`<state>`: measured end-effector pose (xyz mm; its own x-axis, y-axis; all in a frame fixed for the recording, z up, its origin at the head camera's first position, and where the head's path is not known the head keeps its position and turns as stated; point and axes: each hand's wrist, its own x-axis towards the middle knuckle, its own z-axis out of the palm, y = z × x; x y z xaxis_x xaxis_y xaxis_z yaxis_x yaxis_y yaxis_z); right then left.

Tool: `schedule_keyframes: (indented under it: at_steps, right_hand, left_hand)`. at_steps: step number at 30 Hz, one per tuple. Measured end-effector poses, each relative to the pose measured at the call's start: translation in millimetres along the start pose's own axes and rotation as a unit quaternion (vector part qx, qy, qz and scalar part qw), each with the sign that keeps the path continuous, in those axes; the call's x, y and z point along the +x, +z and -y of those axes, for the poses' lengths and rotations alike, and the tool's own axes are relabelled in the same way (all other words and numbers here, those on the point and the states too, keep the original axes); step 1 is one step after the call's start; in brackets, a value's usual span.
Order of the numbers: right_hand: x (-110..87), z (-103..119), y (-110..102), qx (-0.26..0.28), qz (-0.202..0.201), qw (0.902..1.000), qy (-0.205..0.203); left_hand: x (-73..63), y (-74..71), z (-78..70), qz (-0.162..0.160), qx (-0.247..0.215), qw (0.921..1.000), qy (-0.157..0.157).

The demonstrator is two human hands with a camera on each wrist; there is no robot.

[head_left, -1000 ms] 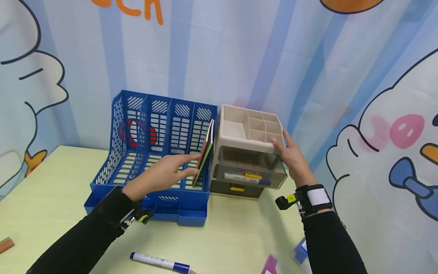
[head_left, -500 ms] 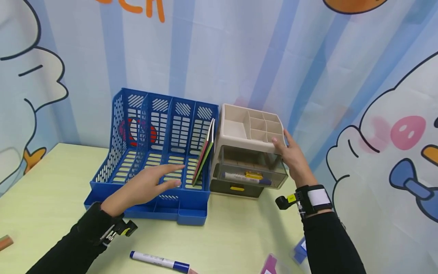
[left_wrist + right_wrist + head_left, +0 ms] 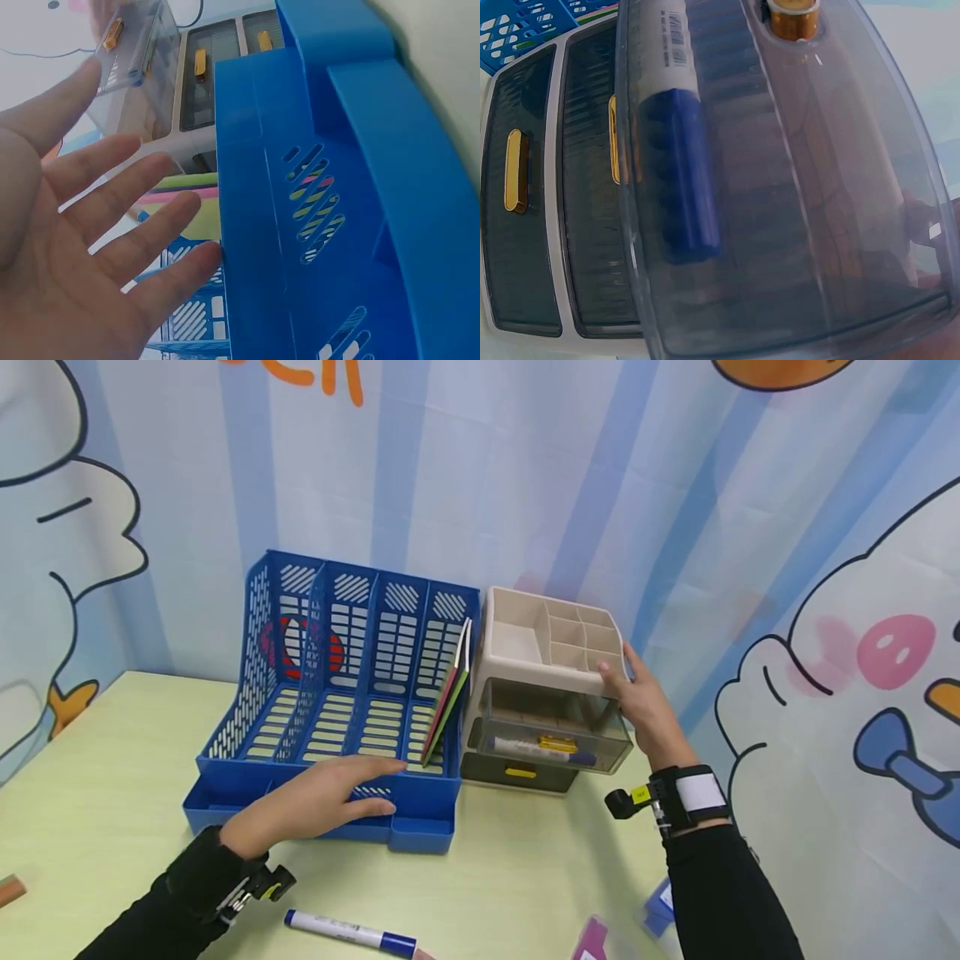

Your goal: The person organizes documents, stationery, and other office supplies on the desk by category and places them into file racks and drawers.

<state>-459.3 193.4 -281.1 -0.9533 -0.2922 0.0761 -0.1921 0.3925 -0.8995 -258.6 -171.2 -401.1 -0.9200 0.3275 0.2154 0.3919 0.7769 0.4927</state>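
Observation:
My left hand [image 3: 322,797] hovers at the front of the blue file rack [image 3: 423,835], fingers extended and holding nothing. In the left wrist view its spread fingers [image 3: 142,232] overlap the rack's front wall. Two thin booklets [image 3: 447,702] lean in the rack's rightmost slot. Beside the rack stands a beige drawer organizer [image 3: 517,670], sectioned on top. My right hand [image 3: 651,714] grips its right front corner, thumb on the upper edge and fingers along the side. The clear top drawer [image 3: 600,727] is pulled partly out, with a blue-capped marker [image 3: 682,172] inside.
A blue and white marker [image 3: 348,933] lies at the table's front. Near the right forearm are a purple-and-clear item [image 3: 591,941] and a small blue box [image 3: 660,906]. A brown piece [image 3: 11,890] sits at the left edge. A printed curtain [image 3: 480,468] hangs behind.
My left hand has drawn back from the booklets, leftward and down toward the rack's front. The booklets stay leaning in the slot. My right hand stays on the organizer.

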Motion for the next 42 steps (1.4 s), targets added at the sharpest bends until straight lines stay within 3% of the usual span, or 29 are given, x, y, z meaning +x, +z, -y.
schedule_keyframes:
  at_steps: [10,20,28,34,42]
  right_hand:
    - [1.5,-2.7,-0.8,0.012,-0.005,0.9999,-0.003]
    - [1.3,-1.2,-1.4,0.008,-0.003,1.0000,-0.001]
    - [1.4,-1.9,0.0,0.014,-0.004,0.9999,-0.004]
    - [1.0,-2.5,0.4,0.011,-0.004,0.9999,-0.008]
    - [1.3,-2.5,-0.4,0.012,-0.002,0.9999,-0.005]
  left_hand:
    - [-11.3,9.8,-10.5,0.037,0.040,0.9971,0.054]
    - [-20.7,18.7,-18.1,0.153,-0.011,0.9862,0.062]
    - [-24.5,34.2,-16.2,0.210,-0.012,0.9758,0.059]
    - [-31.7,43.7,-13.4,0.224,0.003,0.9715,0.079]
    - [-38.5,55.3,-12.3,0.230,0.035,0.9693,0.080]
